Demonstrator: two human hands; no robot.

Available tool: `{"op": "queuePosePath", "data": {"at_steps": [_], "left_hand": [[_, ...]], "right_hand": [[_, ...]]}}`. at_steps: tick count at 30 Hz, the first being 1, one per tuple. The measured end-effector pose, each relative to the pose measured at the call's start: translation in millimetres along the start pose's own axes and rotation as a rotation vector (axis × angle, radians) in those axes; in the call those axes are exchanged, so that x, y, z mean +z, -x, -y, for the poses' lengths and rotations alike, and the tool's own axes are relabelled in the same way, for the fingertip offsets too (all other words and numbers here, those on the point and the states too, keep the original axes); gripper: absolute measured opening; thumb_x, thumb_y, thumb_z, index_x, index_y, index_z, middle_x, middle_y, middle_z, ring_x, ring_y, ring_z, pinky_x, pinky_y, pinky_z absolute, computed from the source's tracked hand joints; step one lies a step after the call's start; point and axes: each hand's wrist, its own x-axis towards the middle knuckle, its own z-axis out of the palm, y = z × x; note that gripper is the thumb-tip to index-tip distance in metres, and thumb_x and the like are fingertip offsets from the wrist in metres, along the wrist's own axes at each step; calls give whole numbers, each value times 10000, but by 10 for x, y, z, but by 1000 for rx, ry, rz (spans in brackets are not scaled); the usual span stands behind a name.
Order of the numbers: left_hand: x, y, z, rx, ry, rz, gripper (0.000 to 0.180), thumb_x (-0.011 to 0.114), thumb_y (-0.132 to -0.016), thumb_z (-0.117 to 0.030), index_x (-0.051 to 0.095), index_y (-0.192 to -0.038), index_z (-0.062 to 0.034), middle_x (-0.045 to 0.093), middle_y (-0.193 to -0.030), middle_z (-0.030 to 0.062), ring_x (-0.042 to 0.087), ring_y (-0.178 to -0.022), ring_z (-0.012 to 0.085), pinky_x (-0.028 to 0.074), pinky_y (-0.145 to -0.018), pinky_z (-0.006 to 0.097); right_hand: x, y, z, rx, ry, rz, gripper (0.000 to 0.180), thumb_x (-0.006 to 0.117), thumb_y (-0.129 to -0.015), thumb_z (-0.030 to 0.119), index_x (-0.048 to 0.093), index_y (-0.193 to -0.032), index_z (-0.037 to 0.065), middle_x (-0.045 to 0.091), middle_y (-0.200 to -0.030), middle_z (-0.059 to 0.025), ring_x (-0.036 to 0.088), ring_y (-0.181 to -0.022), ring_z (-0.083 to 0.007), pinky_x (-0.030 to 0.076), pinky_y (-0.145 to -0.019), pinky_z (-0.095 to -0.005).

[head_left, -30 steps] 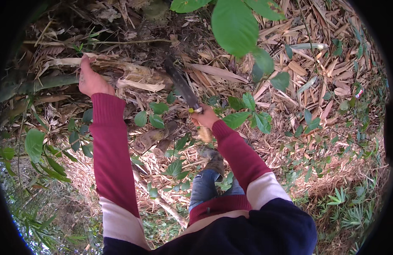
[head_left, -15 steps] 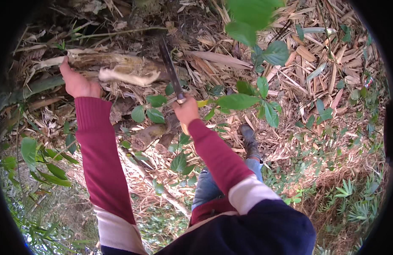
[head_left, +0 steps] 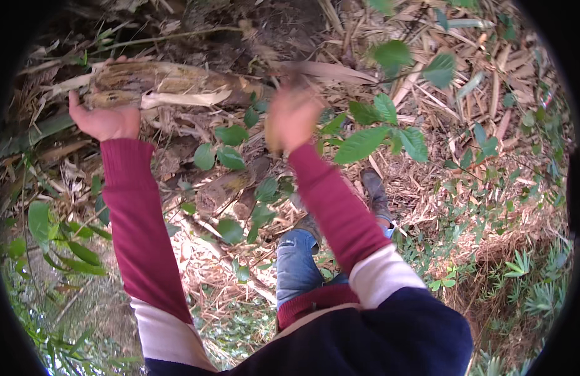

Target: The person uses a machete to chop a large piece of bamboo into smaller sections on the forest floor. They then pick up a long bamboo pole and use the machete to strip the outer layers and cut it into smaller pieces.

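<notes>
A long, husk-covered bamboo stalk (head_left: 158, 84) lies across the upper left on dry leaf litter (head_left: 478, 207), its long axis nearly level, running left to right. The left hand (head_left: 105, 119) grips its left end, fingers curled around it. The right hand (head_left: 293, 119), motion-blurred, hovers near the stalk's right end; its grip cannot be made out.

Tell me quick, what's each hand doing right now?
Left hand: closed on the end of a dry stalk.
Right hand: blurred; cannot tell what it holds.
</notes>
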Motion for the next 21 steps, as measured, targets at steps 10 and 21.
{"op": "queuePosePath", "data": {"at_steps": [10, 21], "left_hand": [[-12, 369, -185, 95, -47, 106, 719, 460, -954, -502, 430, -1386, 72, 475, -1411, 222, 410, -1345, 350, 255, -1180, 530], [-2173, 3252, 416, 121, -1159, -131, 566, 594, -940, -68, 345, -1437, 39, 504, -1312, 187, 494, -1217, 272, 365, -1080, 429]], "right_hand": [[-401, -453, 127, 34, 124, 748, 158, 666, -900, 150, 664, -887, -7, 617, -619, -61, 599, -510, -176, 496, -495, -346], [10, 643, -1120, 686, 213, 826, 189, 645, -830, 27, 640, -982, -85, 688, -893, -222, 690, -748, -337, 555, -629, -451]]}}
